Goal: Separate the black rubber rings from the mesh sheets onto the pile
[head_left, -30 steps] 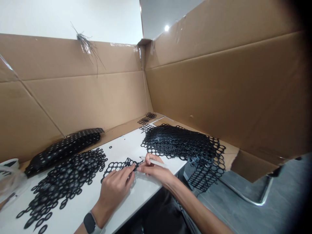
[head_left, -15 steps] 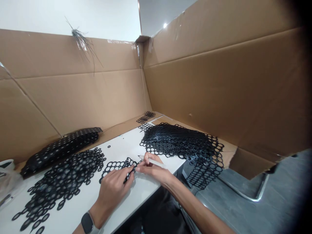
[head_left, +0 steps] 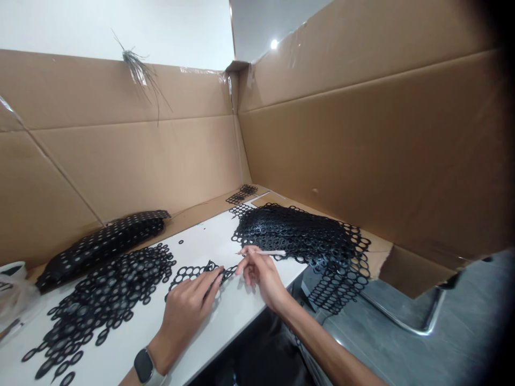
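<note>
My left hand (head_left: pixel 193 300), with a watch on its wrist, pinches the edge of a small black ring mesh (head_left: pixel 188 274) on the white table. To its right, my right hand (head_left: pixel 259 273) holds a thin white pen-like tool (head_left: pixel 271 252) between its fingers, its fingertips beside the right end of the mesh. Behind my right hand lies a large heap of black ring netting (head_left: pixel 298 230), part of which hangs over the table edge. Many loose black rings (head_left: pixel 116 284) are piled left of my left hand.
A rolled black dotted bundle (head_left: pixel 104 241) lies at the back left. A white cup (head_left: pixel 14 269) and a clear plastic bag (head_left: pixel 18 305) are at the far left. Cardboard walls (head_left: pixel 362 139) enclose the back and right. A small mesh piece (head_left: pixel 241 194) lies in the corner.
My right hand has moved right, off the joint beside my left fingertips, and its fingers have loosened. The white tool has swung to nearly level. My left hand has hardly moved.
</note>
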Demonstrator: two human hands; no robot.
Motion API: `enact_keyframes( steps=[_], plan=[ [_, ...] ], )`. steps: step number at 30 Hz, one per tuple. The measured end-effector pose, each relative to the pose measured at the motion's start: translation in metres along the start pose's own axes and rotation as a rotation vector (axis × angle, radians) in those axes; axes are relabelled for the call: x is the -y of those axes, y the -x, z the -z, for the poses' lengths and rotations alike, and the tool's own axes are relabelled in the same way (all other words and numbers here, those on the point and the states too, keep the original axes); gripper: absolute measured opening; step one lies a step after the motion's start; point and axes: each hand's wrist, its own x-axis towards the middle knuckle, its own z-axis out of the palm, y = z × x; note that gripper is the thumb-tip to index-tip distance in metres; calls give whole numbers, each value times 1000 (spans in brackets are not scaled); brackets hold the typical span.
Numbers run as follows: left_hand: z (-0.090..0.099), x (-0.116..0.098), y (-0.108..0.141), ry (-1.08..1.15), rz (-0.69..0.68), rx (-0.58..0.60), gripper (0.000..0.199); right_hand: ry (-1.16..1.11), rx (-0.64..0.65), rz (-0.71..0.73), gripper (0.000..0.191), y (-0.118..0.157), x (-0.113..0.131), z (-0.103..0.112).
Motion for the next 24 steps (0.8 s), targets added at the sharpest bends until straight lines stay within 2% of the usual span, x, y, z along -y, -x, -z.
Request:
enact_keyframes(
  steps=[6,13,24],
  plan=[
    [-1,3,3,11,-70,19,29,53,-8,57,60,2,-1,0],
    [-3,6,4,22,-79,25,45,172,114,80,62,3,-3,2],
    [-6,7,9,112,-38,46,43,296,165,136,62,4,0,3]
  ],
)
